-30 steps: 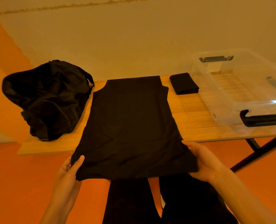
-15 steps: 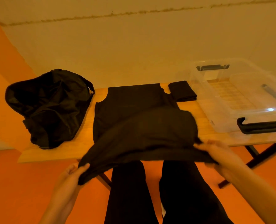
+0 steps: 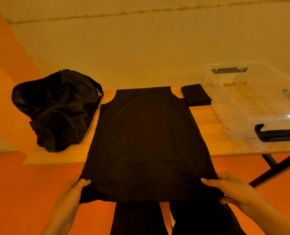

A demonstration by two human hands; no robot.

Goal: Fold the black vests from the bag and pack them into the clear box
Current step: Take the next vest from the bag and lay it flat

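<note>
A black vest (image 3: 146, 138) lies spread flat on the wooden table (image 3: 207, 119), its shoulders at the far edge and its hem hanging over the near edge. My left hand (image 3: 73, 192) pinches the hem's left corner. At the right corner my right hand (image 3: 232, 190) pinches the hem. A folded black vest (image 3: 196, 97) rests on the table beside the clear box (image 3: 252, 106). On the table's left end sits the crumpled black bag (image 3: 56, 109).
The clear box has black clip handles (image 3: 276, 134) at its near and far ends and shows nothing inside. The table's black legs (image 3: 276, 168) slant down at the right. An orange floor and my dark trousers lie below the hem.
The hem was lifted and the cloth billowed half a second ago. Now the vest is pulled flat and smooth again, with both armholes showing at the top.
</note>
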